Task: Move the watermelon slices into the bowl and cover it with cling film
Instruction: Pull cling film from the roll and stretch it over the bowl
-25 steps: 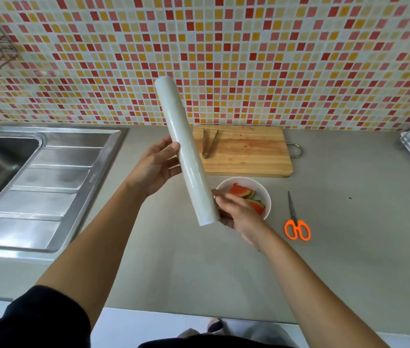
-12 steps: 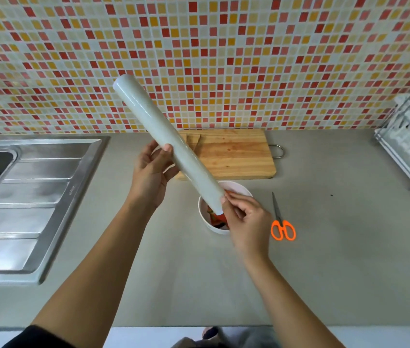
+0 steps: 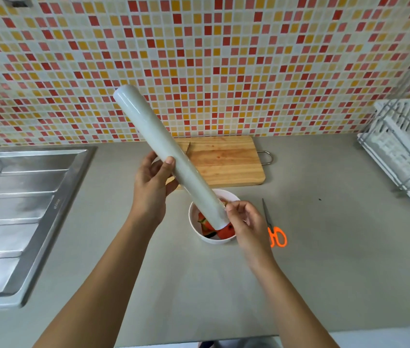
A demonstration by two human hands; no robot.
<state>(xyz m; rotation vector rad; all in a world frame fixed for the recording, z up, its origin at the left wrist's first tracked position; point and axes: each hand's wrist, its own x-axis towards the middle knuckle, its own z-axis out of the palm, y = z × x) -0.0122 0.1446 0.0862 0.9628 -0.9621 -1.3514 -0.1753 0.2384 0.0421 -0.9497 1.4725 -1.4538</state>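
Far left, at nine o'clock: a steel sink point(image 3: 26, 209) with ribbed drainboard, set into the grey counter point(image 3: 337, 259). Behind everything, from ten round to two o'clock: a mosaic tile wall point(image 3: 224, 59) in red, orange and cream.

Just left of centre: the left hand point(image 3: 151, 183), raised above the counter, fingers curled behind the cling film roll point(image 3: 167, 156) and thumb pressed on its front, gripping it about midway along. Roll tilted, upper end toward eleven o'clock against the tiles, lower end toward five o'clock, hanging over the bowl.

Behind the roll, toward twelve o'clock: a wooden cutting board point(image 3: 226, 163) lying flat near the wall, metal loop handle on its right end, partly hidden by the roll and hand. A thin dark object on the board beside the roll, too covered to identify.

At centre, just in front of the board: a white bowl point(image 3: 196, 228) on the counter, holding watermelon slices point(image 3: 225, 232), red flesh and green rind showing, partly screened by the roll's lower end.

Right of the bowl: the right hand point(image 3: 245, 222), fingertips point(image 3: 230, 205) pinched together at the lower end of the roll, at the film's edge as far as can be told; remaining fingers loosely curled.

At three o'clock from the bowl, just beside the right hand: scissors point(image 3: 274, 229) with orange handles, lying flat, blades pointing toward twelve o'clock.

Far right, at two o'clock: a white dish rack point(image 3: 405, 151) with wire frame on the counter, cut off by the edge.
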